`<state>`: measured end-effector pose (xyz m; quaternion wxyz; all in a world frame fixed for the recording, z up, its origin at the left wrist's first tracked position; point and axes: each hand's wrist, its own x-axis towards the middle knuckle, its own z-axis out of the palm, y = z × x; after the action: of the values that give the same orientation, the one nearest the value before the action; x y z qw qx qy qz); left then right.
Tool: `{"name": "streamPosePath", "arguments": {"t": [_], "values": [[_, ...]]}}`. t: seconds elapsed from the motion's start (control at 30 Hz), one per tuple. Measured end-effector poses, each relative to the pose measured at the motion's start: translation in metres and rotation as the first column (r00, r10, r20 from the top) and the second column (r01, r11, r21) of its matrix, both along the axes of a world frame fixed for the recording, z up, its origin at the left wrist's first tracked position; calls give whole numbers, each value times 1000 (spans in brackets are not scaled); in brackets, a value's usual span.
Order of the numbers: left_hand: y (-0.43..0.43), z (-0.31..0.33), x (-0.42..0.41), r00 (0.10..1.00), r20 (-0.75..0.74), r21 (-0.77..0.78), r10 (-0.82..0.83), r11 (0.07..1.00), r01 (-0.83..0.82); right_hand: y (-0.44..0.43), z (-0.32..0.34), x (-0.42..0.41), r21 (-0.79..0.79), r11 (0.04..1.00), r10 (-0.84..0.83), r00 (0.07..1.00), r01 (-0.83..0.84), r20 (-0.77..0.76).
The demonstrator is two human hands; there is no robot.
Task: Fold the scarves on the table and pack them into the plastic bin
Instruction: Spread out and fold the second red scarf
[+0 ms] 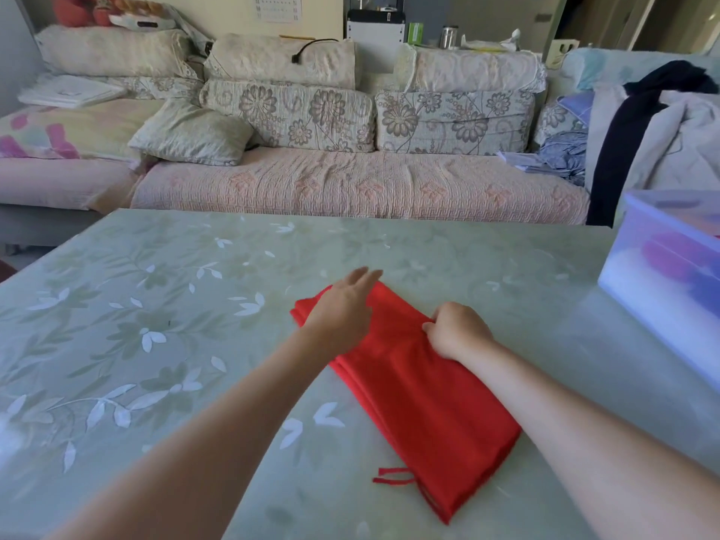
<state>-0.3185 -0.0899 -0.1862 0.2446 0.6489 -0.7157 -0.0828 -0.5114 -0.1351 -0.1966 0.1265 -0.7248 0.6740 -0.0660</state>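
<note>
Pale green and leaf-patterned, the tabletop [136,325] is carrying nearly everything we are working with, while a sofa [350,181] heaped with cushions is sitting well behind its far edge. At the right edge the plastic bin [662,305] is already holding some soft, blurred colours. Between our arms the red scarf [420,403] is lying as a long folded strip, so we judge we are mid-fold. Our left hand [343,309] is resting flat on its far end, fingers released, and our right hand [459,331] is pinching the right-hand edge, fingers clenched on cloth. Next, we are probably needing another fold before carrying it to the bin; nothing is blocking that path, though a loose thread [391,477] is trailing.
</note>
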Motion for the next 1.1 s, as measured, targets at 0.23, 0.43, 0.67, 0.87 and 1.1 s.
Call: {"name": "streamPosePath", "arguments": {"t": [0.23, 0.43, 0.67, 0.87, 1.1], "values": [[21, -17, -29, 937, 323, 73, -131, 991, 113, 3, 4, -35, 51, 961, -275, 955, 271, 113], [53, -32, -47, 869, 425, 222, -255, 960, 173, 37, -2, -60, -177, 931, 286, 938, -320, -193], [75, -44, -50, 832, 489, 127, -263, 965, 231, 65, -17, -87, -119, 762, 631, 771, -636, -81], [98, -53, -50, 846, 384, 164, -370, 929, 332, 83, -28, -110, -11, 714, 691, 706, -700, -154], [110, -47, -43, 803, 495, 42, -331, 933, 358, 89, -23, -143, -80, 695, 701, 698, -715, -144]]}}
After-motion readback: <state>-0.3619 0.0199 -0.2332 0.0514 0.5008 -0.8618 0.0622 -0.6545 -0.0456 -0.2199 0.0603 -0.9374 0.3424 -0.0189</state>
